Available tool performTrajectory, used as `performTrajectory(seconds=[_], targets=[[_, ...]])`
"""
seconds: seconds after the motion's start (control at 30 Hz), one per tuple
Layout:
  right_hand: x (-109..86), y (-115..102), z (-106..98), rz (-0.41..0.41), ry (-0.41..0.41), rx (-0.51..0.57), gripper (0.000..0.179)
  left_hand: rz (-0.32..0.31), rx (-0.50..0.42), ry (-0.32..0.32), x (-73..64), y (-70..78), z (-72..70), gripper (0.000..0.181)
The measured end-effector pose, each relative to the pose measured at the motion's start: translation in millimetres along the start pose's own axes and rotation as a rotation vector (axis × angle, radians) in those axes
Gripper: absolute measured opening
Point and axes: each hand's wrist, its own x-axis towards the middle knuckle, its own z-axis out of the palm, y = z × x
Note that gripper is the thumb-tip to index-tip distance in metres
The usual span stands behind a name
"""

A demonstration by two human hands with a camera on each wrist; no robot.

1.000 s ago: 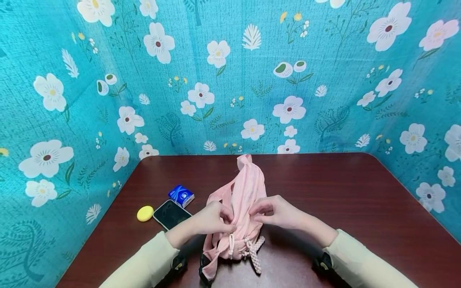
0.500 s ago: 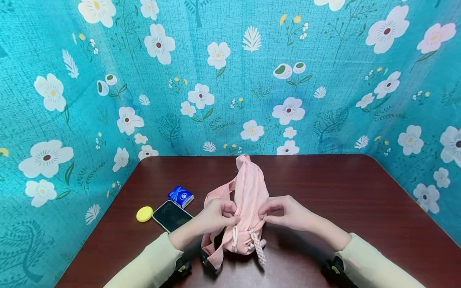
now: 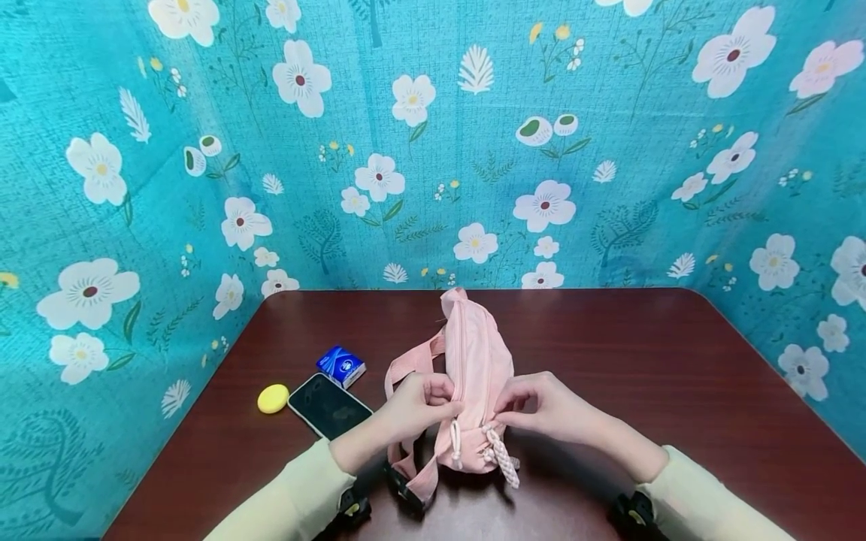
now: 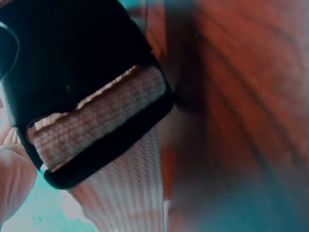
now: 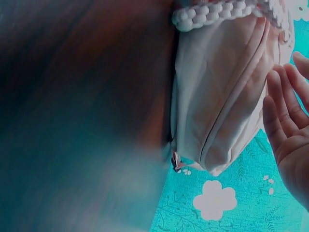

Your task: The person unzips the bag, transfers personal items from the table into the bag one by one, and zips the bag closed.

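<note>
A small pink sling bag, zipped along its length, stands upright on the table in the head view, between both hands. My left hand pinches its fabric on the left, thumb and index finger near a short cord pull. On the right side my right hand pinches the fabric beside a braided cord. The right wrist view shows that hand's other fingers alongside the bag. A pink webbing strap runs through a black buckle, large in the left wrist view.
Left of the bag lie a smartphone, partly behind the left forearm, a blue tissue pack and a round yellow case. The dark red table ends at a blue floral cloth behind.
Both hands have shifted right, with the bag's near end moving right along with them. The bag's front now faces up more fully, and the strap and buckle have followed. Phone, tissues and yellow case stay put.
</note>
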Motion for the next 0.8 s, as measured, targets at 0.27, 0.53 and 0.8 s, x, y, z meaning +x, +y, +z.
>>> performTrajectory(seconds=[0.27,0.53,0.8], targets=[[-4.4,12.5,9.0,0.031,-0.012,0.033,0.010,-0.010,0.011,0.009,1.4,2.0,2.0,0.013],[-5.2,8.8,21.0,0.085,-0.011,0.000,0.019,0.005,-0.017,0.005,-1.6,15.3,4.6,0.012],[-3.6,6.7,24.6,0.097,-0.009,-0.022,0.020,0.002,-0.033,-0.011,-2.4,15.5,4.2,0.012]])
